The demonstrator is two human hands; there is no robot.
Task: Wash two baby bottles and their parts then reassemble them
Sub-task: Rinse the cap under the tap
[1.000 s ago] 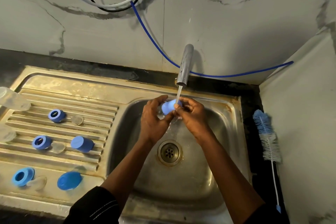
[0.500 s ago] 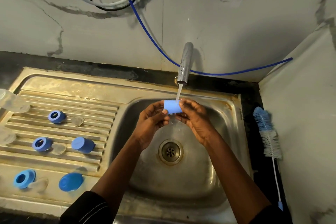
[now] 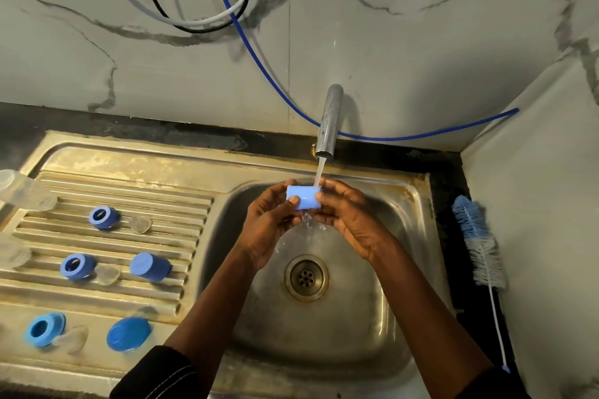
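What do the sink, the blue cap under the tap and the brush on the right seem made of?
The sink: stainless steel by its dull metallic sheen, stained brownish. The blue cap: probably smooth matte plastic, evenly coloured. The brush: blue and white bristles, likely nylon, on a thin white handle.

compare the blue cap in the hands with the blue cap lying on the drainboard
The held cap is gripped by the left hand and right hand; the drainboard cap lies untouched. The held cap is under water from the tap; the drainboard cap rests on the drainboard, out of the water. Both are blue cylinders on their sides.
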